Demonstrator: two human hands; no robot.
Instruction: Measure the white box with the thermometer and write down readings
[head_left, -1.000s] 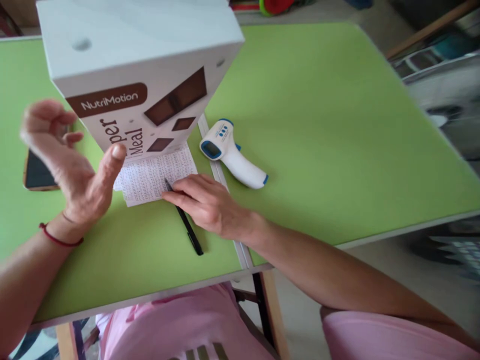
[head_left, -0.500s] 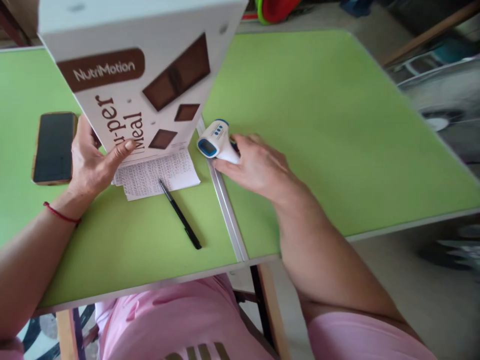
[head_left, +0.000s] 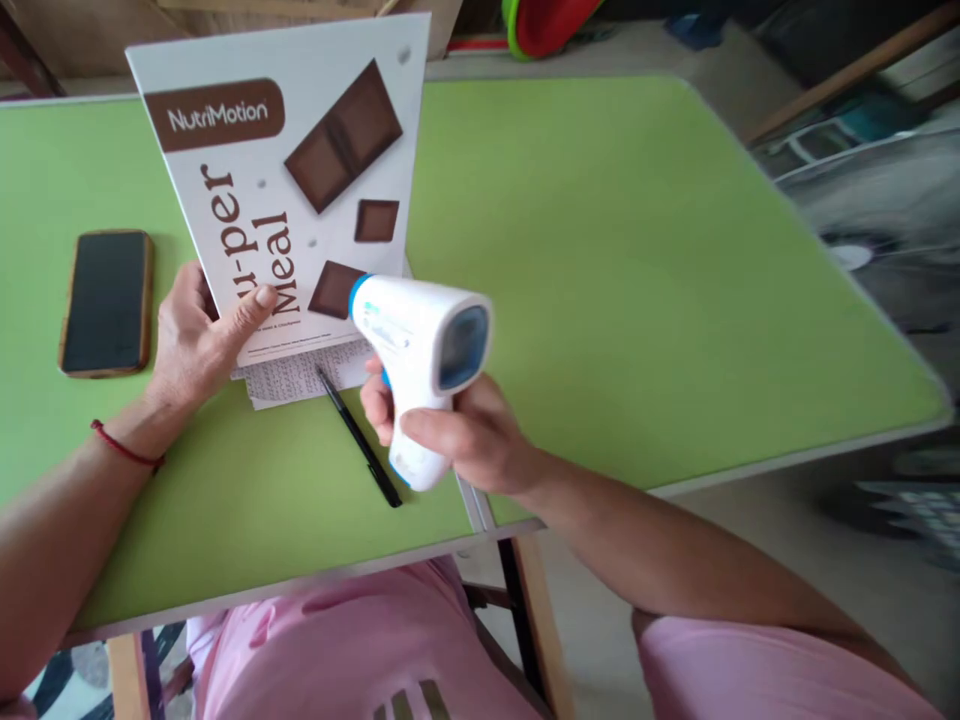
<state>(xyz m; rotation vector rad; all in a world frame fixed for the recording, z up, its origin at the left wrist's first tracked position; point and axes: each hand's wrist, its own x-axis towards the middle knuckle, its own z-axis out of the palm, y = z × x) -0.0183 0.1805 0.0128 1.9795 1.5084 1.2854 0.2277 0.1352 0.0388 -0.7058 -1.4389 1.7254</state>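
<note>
My right hand [head_left: 465, 440] grips the handle of a white and blue infrared thermometer [head_left: 420, 345], lifted off the green table [head_left: 637, 280] with its nose pointing left toward the box. A tall white NutriMotion box [head_left: 277, 180] with brown chocolate pictures stands upright. My left hand [head_left: 199, 335] holds its lower left edge, thumb pressed on the front face. Under the box lies a sheet of handwritten paper [head_left: 292, 378]. A black pen [head_left: 360, 450] lies on the table between my hands.
A black phone [head_left: 107, 300] in a brown case lies on the table to the left of my left hand. A metal seam [head_left: 472, 500] joins two tabletops below my right hand. The floor drops off past the table's right edge.
My right hand left the pen, reached right to the thermometer, and has lifted it off the table toward me. My left hand went from raised to holding the box.
</note>
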